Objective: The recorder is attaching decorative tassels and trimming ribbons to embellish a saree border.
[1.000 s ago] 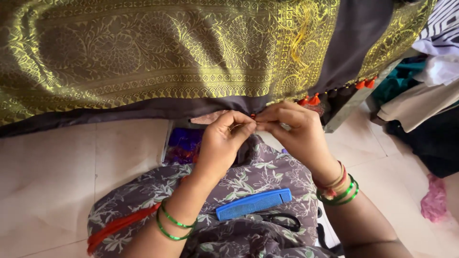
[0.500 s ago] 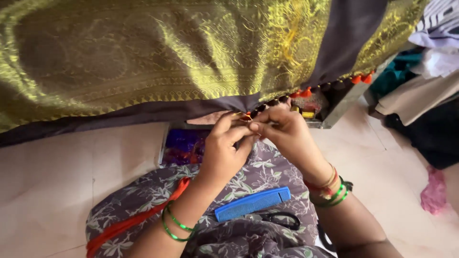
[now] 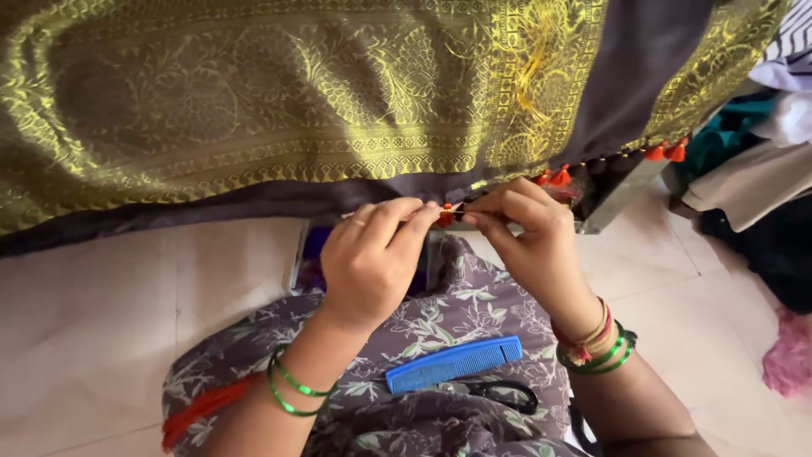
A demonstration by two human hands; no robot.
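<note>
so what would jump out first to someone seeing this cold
The gold brocade cloth with a dark border, spread across the top of the view, draws the eye first. Below its edge at centre, the left hand and right hand pinch a small orange tassel between their fingers. Lower down, a blue comb lies on the floral lap, with black scissors beside it.

The cloth [image 3: 338, 110] spans the upper frame, above both hands. On the lap at lower centre lies the comb [image 3: 454, 363], scissors [image 3: 503, 393] just right below it.
</note>
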